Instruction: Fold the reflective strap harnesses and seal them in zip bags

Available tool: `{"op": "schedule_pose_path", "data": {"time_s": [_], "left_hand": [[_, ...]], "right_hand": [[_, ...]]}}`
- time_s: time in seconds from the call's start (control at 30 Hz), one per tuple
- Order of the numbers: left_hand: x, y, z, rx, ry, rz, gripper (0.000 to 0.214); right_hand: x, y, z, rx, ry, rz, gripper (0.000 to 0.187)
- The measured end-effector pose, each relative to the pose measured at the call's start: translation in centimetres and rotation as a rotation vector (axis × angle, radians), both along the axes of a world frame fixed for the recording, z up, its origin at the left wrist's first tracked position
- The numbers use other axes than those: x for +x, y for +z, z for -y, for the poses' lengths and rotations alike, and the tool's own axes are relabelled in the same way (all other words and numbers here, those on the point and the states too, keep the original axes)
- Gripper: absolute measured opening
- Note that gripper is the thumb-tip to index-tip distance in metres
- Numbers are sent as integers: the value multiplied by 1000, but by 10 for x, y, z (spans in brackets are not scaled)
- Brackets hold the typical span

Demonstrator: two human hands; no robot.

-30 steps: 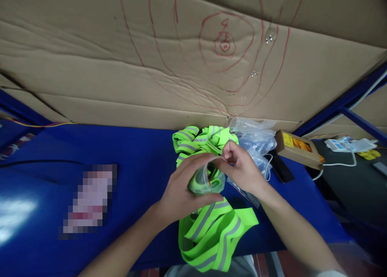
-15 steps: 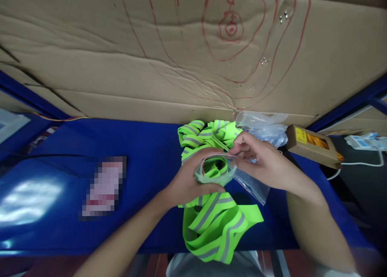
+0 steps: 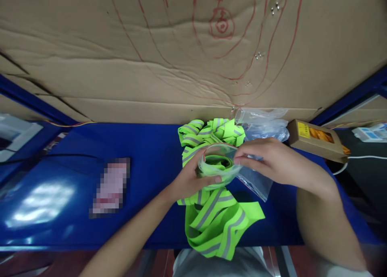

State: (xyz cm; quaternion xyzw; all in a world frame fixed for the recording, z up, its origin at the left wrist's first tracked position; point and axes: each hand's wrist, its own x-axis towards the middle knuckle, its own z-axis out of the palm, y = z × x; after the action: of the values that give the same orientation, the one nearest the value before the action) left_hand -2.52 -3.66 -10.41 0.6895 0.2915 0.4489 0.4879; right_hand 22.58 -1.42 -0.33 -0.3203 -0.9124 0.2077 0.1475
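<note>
The left hand [image 3: 189,180] has its fingers curled around a clear plastic bag [image 3: 226,177], while the right hand [image 3: 263,160] pinches the bag's rim; a coiled green strip [image 3: 214,162] sits inside, between both sets of fingers. Loose green webbing [image 3: 222,226] lies nearer the wearer than the left fingers, on the blue surface [image 3: 151,148].

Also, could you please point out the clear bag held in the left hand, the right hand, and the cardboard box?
Clear bag [image 3: 229,175]: head view, on its front wall below the opening.
Right hand [image 3: 269,156]: head view, on its back.
Cardboard box [image 3: 317,148]: head view, on its near side.
</note>
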Motion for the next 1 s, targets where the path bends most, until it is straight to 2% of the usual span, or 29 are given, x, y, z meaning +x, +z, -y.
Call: {"op": "schedule_pose_path", "data": {"time_s": [0.17, 0.27, 0.4, 0.57, 0.6, 0.73, 0.87, 0.93, 1.0], "left_hand": [[0, 6, 3, -1, -47, 5, 55], [2, 3, 5, 0, -60, 54, 52], [3, -6, 9, -4, 45, 158, 52], [2, -7, 11, -42, 238, 146, 29], [1, -6, 11, -58, 252, 132, 30], [-4, 4, 13, -146, 225, 87, 43], [-11, 20, 21, -178, 204, 77, 44], [-12, 25, 24, -176, 254, 87, 43], [-12, 24, 23, -166, 332, 90, 42]], "right_hand": [[10, 2, -9, -149, -126, -226, 23], [8, -1, -10, -143, -148, -209, 21], [7, -5, -13, -180, -93, -144, 39], [7, -8, -17, -217, -1, -106, 58], [7, -9, -16, -215, 19, -102, 55], [4, -21, -4, -174, -23, -174, 15], [4, -44, 11, -214, -124, -390, 8], [2, -56, 20, -248, -173, -491, 7], [-6, -65, 35, -220, -318, -576, 7]]}}
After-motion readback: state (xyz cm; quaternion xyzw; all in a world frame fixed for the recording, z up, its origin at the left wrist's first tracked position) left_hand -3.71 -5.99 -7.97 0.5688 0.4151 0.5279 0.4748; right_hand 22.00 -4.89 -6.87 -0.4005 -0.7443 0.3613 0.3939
